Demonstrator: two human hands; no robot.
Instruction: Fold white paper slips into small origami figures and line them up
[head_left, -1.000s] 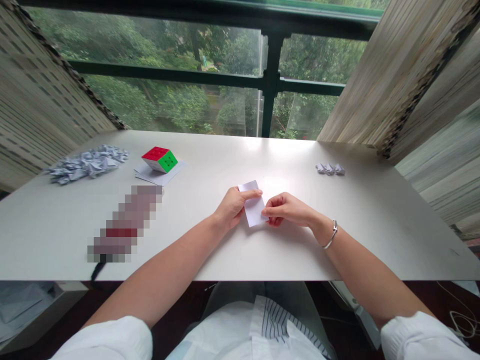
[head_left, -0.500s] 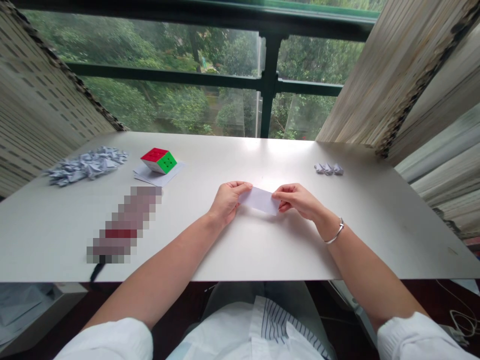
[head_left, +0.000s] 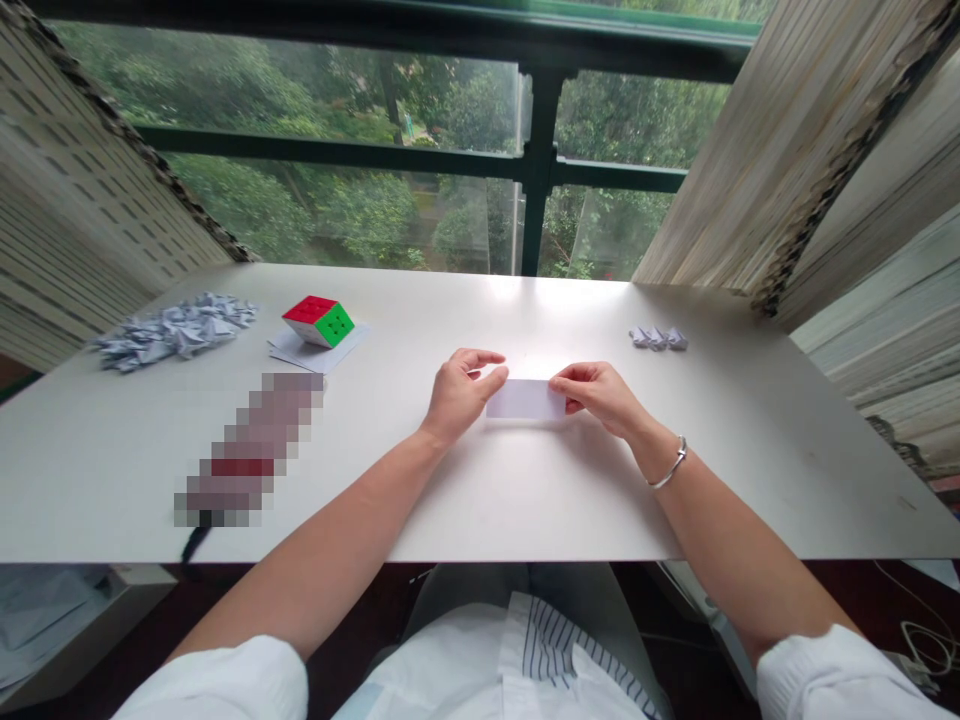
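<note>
A small white folded paper strip [head_left: 525, 399] lies crosswise on the white table [head_left: 480, 500], in front of me at the centre. My right hand [head_left: 598, 393] pinches the strip's right end between thumb and fingers; a silver bracelet sits on that wrist. My left hand [head_left: 457, 392] is at the strip's left end with its fingers loosely apart. Its thumb tip touches the paper's edge and its index finger is lifted above it.
A red and green puzzle cube [head_left: 319, 320] sits on white sheets [head_left: 300, 352] at the back left, beside a heap of folded paper pieces [head_left: 176, 328]. A few folded pieces [head_left: 658, 338] lie at the back right. A blurred-out object [head_left: 251, 447] lies near left.
The strip has turned from pointing away from me to lying crosswise, and it has settled flat on the table. My left hand's pinch has loosened, and its index finger has come off the paper.
</note>
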